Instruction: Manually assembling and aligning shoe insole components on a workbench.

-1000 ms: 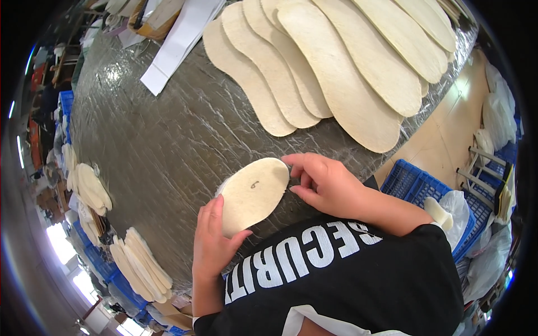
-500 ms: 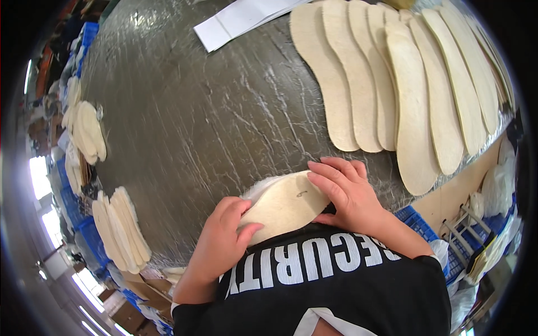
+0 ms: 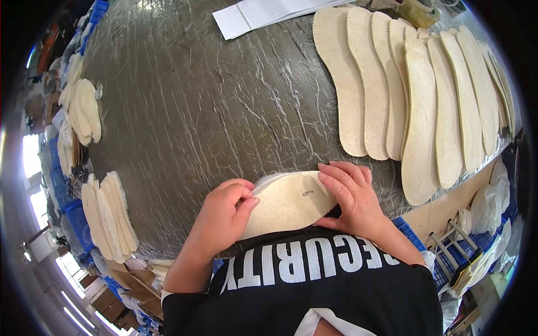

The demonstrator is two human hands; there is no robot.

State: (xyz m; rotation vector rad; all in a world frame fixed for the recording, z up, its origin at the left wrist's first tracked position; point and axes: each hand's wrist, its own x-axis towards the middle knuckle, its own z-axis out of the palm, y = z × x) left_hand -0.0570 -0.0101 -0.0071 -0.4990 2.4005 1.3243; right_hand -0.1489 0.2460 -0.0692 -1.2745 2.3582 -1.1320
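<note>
A cream felt insole [image 3: 286, 203] with a small dark mark on its face lies between my hands, close to my body at the table's near edge. White fluffy lining shows along its far edge. My left hand [image 3: 227, 210] pinches the left end between thumb and fingers. Around the right end my right hand [image 3: 353, 196] is closed, fingers on top and thumb beneath. The insole's underside is hidden.
Overlapping felt insoles [image 3: 386, 89] fan out across the right of the dark, wrinkled table covering [image 3: 185, 112]. White paper strips [image 3: 263, 15] lie at the far edge. Fluffy insoles [image 3: 109, 215] are stacked at the left edge. A blue crate [image 3: 409, 232] stands below right.
My left hand has shifted from the insole's lower left end up along its far edge and now pinches there. The right hand keeps its hold. The whole view has turned slightly.
</note>
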